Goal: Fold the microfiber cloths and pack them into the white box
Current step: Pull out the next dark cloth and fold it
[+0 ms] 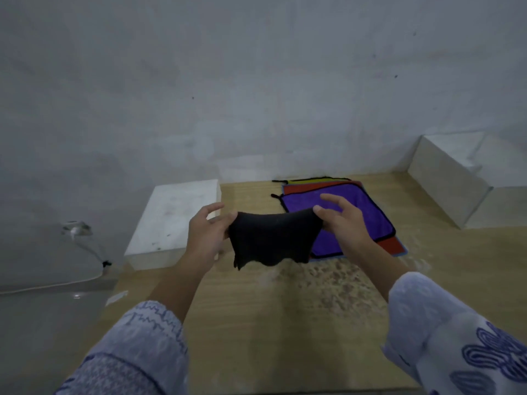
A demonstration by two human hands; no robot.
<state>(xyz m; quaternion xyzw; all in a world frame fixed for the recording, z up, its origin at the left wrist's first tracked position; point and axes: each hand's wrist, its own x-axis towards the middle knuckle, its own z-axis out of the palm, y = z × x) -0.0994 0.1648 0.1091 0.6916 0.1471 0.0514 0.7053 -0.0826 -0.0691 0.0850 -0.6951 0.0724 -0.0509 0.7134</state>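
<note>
A black microfiber cloth [271,238] hangs in the air above the wooden table [285,323]. My left hand [206,232] pinches its left top corner and my right hand [340,220] pinches its right top corner, so the cloth sags between them. Behind it a flat stack of cloths lies on the table: a purple one [362,212] on top, a red one [313,187] under it, then yellow and blue edges. A white box [174,220] with its lid shut stands to the left of my left hand.
A second white box [456,172] stands at the back right against the grey wall. A thin cable [85,246] runs over a grey surface left of the table. The table's near part shows a worn, speckled patch [328,280].
</note>
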